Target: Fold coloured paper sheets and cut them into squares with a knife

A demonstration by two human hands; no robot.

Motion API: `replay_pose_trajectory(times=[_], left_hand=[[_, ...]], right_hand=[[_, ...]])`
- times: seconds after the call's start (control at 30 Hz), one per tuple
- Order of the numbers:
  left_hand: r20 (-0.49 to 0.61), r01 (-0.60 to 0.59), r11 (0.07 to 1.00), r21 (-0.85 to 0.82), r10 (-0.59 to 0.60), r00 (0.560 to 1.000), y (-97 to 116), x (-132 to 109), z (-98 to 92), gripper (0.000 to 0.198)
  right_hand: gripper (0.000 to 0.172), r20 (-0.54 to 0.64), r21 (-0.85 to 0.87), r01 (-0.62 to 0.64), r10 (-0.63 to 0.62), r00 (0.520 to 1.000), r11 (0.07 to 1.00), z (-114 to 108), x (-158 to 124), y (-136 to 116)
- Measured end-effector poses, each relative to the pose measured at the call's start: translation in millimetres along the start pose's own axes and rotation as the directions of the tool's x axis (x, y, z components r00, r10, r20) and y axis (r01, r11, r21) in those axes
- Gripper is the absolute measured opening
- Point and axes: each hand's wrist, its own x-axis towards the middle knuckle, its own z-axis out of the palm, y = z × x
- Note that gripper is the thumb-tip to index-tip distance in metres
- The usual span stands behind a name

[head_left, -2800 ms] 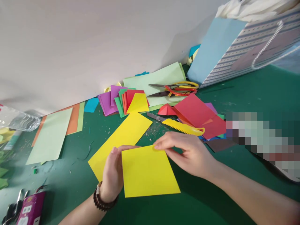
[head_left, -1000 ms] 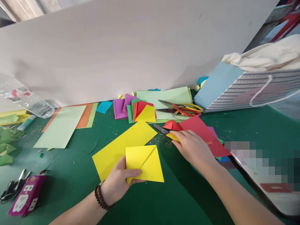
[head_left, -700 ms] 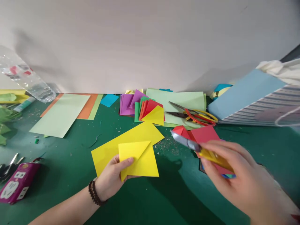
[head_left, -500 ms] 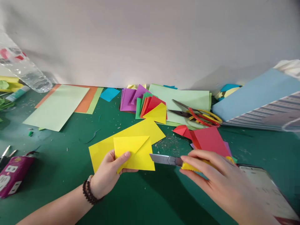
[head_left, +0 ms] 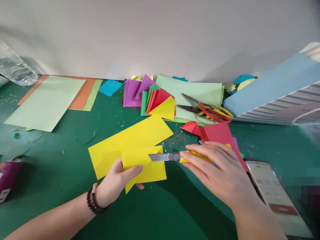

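Okay, the left hand (head_left: 116, 182) is pinching a folded yellow paper (head_left: 147, 163) between thumb and fingers, overlapping a larger yellow sheet (head_left: 117, 146), while the right hand (head_left: 215, 170) is gripping a yellow-handled utility knife (head_left: 170, 157), its bare blade reaching over the folded paper, everything happening above a green cutting mat (head_left: 175, 213).

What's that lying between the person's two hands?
In the head view, it's the bare metal blade of a yellow-handled utility knife, gripped by the right hand. The blade crosses over the folded yellow paper held by the left hand.
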Motion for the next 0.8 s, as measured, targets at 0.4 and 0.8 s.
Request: replay_pose_trajectory(times=[0.4,0.8], left_hand=[[0.052,-0.011,0.998,0.063,0.008,0.999,-1.3,0.7,-0.3,0.046],[0.015,0.081,0.964,0.253,-0.088,0.996,-1.6,1.0,-1.2,0.044]], right_hand=[[0.030,-0.029,-0.004,0.002,-0.003,1.000,1.000,1.9,1.4,-1.6],[0.034,-0.109,-0.028,-0.053,0.050,0.993,0.998,9.6,3.5,-8.5]])
